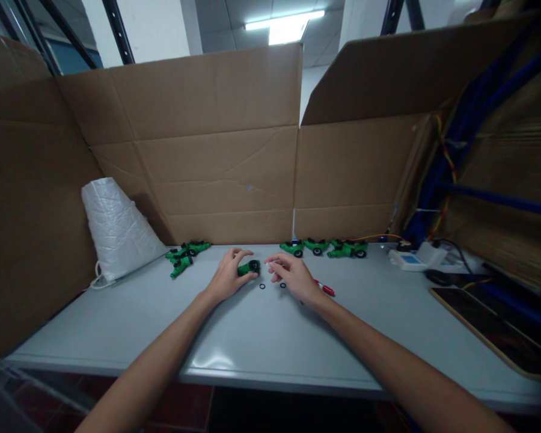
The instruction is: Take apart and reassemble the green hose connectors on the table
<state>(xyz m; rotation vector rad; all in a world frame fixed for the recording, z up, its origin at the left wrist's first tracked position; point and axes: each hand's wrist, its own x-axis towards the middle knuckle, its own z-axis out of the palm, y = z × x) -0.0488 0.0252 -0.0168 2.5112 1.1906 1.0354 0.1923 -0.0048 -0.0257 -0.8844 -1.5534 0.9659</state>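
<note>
Left hand (pixel 228 275): green-and-black cylindrical piece (pixel 246 269) gripped by thumb and curved fingers.
Right hand (pixel 293 273): fingers bent; whether anything is pinched cannot be told.
Small black rings (pixel 262 288): laid nearby.

Green piece (pixel 246 269): one end hidden behind my left grip (pixel 225 276).
Right grip (pixel 295 276): too small to tell whether I pinch anything.
Red pen (pixel 327 290): partly covered by my wrist.
Forearms (pixel 162 355): cut off at the bottom edge.
Left cluster (pixel 180 258): overlapping, I cannot count it.
</note>
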